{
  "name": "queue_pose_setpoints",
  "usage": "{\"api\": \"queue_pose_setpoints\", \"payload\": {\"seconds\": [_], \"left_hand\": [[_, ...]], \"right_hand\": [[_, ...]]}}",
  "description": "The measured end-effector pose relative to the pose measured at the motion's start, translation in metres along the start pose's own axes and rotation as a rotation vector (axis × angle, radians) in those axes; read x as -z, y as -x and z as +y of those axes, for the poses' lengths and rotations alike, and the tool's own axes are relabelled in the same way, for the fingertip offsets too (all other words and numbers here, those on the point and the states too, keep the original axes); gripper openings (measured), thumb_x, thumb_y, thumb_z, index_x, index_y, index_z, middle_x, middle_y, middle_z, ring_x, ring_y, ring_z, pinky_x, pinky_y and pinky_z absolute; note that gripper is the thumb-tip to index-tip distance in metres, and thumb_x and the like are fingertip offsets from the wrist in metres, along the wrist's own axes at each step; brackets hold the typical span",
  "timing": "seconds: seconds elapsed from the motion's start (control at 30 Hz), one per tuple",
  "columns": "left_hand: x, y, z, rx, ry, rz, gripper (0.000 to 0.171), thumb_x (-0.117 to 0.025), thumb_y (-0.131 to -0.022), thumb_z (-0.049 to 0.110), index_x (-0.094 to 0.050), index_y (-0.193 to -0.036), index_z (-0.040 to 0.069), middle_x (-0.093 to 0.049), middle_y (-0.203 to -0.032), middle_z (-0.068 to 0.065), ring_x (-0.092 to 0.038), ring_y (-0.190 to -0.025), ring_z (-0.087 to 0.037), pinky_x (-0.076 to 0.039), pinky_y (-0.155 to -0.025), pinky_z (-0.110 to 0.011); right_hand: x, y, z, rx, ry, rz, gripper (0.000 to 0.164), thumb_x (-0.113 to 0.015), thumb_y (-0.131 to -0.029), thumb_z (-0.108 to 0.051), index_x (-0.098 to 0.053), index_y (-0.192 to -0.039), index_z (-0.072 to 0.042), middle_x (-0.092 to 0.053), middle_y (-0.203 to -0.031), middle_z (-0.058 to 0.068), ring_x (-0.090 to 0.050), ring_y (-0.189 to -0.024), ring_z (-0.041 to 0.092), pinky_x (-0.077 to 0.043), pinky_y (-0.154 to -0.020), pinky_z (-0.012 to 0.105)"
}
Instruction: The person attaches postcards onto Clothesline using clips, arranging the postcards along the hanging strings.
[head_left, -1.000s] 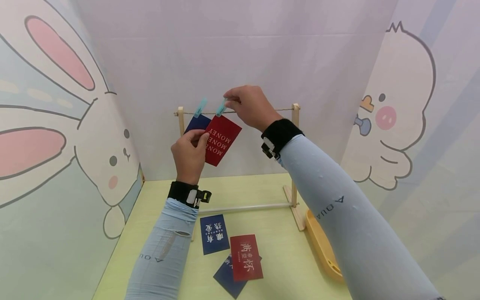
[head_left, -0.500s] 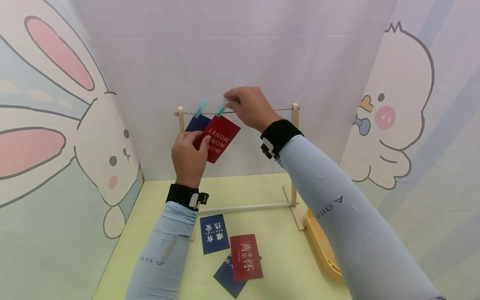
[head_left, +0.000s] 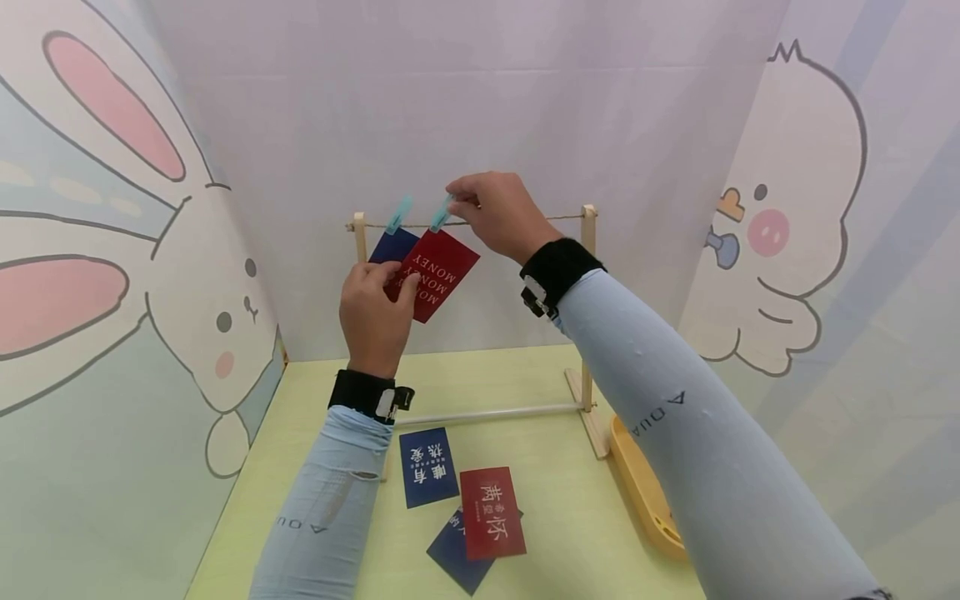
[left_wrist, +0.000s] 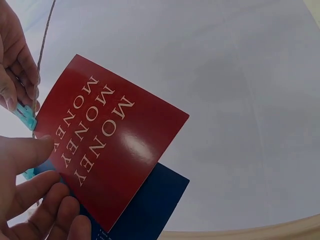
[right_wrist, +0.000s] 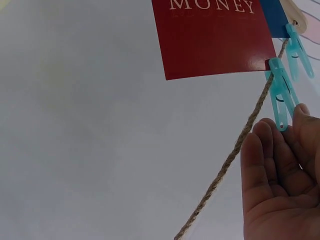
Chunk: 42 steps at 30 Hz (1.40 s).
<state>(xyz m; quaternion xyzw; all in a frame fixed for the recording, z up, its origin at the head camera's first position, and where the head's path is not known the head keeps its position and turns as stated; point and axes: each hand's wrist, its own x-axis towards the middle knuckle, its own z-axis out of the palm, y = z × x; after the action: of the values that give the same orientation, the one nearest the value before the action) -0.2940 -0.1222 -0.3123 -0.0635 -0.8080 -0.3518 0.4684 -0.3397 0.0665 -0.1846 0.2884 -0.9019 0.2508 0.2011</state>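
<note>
A red card printed MONEY [head_left: 442, 271] hangs tilted from the rope [right_wrist: 235, 155] by a light blue clothespin [right_wrist: 281, 92], which bites its upper corner. My left hand [head_left: 377, 317] pinches the card's left edge, thumb in front and fingers behind. At the pin's handles, my right hand [head_left: 498, 212] holds the clothespin between thumb and fingertips. Just to the left, a second clothespin [head_left: 398, 216] keeps a dark blue card [head_left: 393, 244] on the same rope. The red card overlaps part of that blue one in the left wrist view.
Wooden posts [head_left: 588, 308] of a rack carry the rope, and a pale bar [head_left: 495, 414] joins them low down. On the table [head_left: 315, 467] lie a blue card [head_left: 428, 467] and a red card [head_left: 492, 512] over another blue one. A yellow tray [head_left: 637, 483] stands at right.
My left hand has shifted slightly down, and its thumb lies further over the red card. The card's lower corner has swung slightly up and left. The right hand has stayed at the clothespin.
</note>
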Motion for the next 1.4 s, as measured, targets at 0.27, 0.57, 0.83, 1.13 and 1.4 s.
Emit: {"api": "queue_pose_setpoints", "payload": {"seconds": [0.27,0.57,0.83,1.13,1.4], "left_hand": [[0.0,0.004,0.002,-0.016,0.001,-0.004,0.037,-0.073,-0.083,0.032,-0.069,-0.108,0.005,-0.06,-0.097,-0.011,-0.054,-0.093,-0.02,-0.055,-0.077,-0.042],[0.0,0.007,0.002,-0.041,-0.01,0.005,0.038,-0.073,-0.082,0.031,-0.068,-0.108,0.004,-0.06,-0.098,-0.012,-0.054,-0.093,-0.021,-0.055,-0.076,-0.043],[-0.002,0.011,0.003,-0.048,-0.011,0.0,0.038,-0.073,-0.082,0.031,-0.068,-0.109,0.005,-0.059,-0.098,-0.013,-0.053,-0.094,-0.022,-0.056,-0.074,-0.044],[-0.004,0.023,0.007,-0.069,-0.003,-0.025,0.038,-0.075,-0.081,0.029,-0.068,-0.11,0.006,-0.06,-0.098,-0.012,-0.054,-0.094,-0.022,-0.056,-0.074,-0.047],[-0.007,0.038,0.013,-0.12,-0.011,-0.054,0.041,-0.072,-0.082,0.038,-0.068,-0.112,0.01,-0.062,-0.102,-0.008,-0.054,-0.097,-0.017,-0.053,-0.081,-0.045]], "right_hand": [[0.003,0.004,0.004,0.003,0.018,0.034,0.037,-0.059,-0.094,-0.027,-0.058,-0.129,-0.017,-0.065,-0.114,-0.002,-0.055,-0.098,0.004,-0.048,-0.087,0.021],[0.01,0.019,0.018,0.017,0.017,0.1,0.035,-0.059,-0.094,-0.029,-0.06,-0.127,-0.017,-0.064,-0.115,-0.003,-0.056,-0.096,0.004,-0.05,-0.084,0.023],[0.013,0.042,0.025,0.056,-0.016,0.148,0.033,-0.063,-0.092,-0.027,-0.063,-0.122,-0.016,-0.065,-0.112,-0.003,-0.056,-0.093,0.003,-0.051,-0.082,0.024],[0.011,0.071,0.038,0.156,-0.007,0.192,0.03,-0.066,-0.09,-0.022,-0.065,-0.117,-0.011,-0.067,-0.106,0.0,-0.057,-0.09,0.002,-0.052,-0.082,0.027],[0.008,0.1,0.045,0.185,-0.052,0.196,0.027,-0.066,-0.089,-0.017,-0.065,-0.115,-0.01,-0.066,-0.106,0.001,-0.055,-0.091,0.002,-0.052,-0.081,0.028]]}}
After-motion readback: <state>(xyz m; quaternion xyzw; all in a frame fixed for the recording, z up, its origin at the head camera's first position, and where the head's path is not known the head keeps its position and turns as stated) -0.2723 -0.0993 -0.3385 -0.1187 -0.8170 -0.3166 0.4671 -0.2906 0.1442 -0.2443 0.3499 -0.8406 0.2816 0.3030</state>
